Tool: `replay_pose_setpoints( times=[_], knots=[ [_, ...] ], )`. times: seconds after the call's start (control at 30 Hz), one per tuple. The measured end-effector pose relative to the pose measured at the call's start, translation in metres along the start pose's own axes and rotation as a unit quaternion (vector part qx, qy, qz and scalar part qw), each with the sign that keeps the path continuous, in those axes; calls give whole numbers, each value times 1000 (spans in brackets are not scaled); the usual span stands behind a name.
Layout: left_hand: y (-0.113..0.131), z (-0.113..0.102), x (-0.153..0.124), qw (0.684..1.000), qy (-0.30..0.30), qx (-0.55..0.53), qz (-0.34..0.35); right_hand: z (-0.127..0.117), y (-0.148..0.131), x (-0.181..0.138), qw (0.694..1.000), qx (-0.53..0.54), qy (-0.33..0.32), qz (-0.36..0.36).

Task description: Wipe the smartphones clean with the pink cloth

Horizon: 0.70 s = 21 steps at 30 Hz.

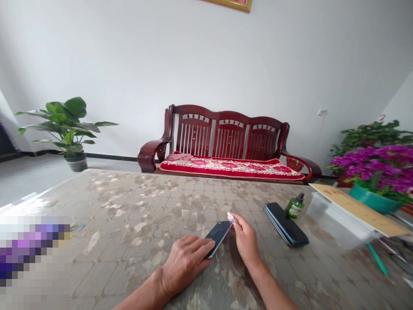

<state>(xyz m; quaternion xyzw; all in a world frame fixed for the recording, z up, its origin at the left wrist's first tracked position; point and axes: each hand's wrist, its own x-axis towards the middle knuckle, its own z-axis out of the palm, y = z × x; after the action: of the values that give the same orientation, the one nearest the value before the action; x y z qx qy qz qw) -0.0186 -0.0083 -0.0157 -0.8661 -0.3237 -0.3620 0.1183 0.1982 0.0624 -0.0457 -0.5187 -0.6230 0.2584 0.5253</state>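
A dark phone (218, 236) lies on the patterned table (135, 206), tilted toward the far right. My left hand (185, 262) rests on its near end, fingers pressing it down. My right hand (247, 241) is at the phone's far corner and pinches a small pink-white piece (231, 217) between its fingertips. What that piece is cannot be made out.
Two stacked dark phones (285, 224) and a small green bottle (295, 206) sit to the right. Further right are a clear plastic box (335, 219), a brown board (361, 206), green pens (377, 258) and purple flowers in a teal pot (377, 172). A red wooden bench (226, 146) stands behind.
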Motion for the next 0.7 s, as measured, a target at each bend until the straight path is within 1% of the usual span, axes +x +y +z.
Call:
replay_pose_setpoints(
  times=[0.1, 0.23, 0.4, 0.57, 0.7],
  knots=[
    [4, 1, -1, 999, -18, 4, 35, 2, 3, -1, 1000, -11, -22, 12],
    [8, 5, -2, 997, -54, -8, 53, 5, 4, -4, 998, -40, -39, 2],
    [14, 10, -2, 993, -97, -22, 62, 8, 2, -8, 993, -97, -54, -50],
    [22, 14, -2, 990, -128, -18, 58, 8, 0, -7, 975, -163, -83, -126],
    [28, 15, -1, 986, -154, -13, 57, 7, -1, -5, 968, -182, -99, -140]
  ],
)
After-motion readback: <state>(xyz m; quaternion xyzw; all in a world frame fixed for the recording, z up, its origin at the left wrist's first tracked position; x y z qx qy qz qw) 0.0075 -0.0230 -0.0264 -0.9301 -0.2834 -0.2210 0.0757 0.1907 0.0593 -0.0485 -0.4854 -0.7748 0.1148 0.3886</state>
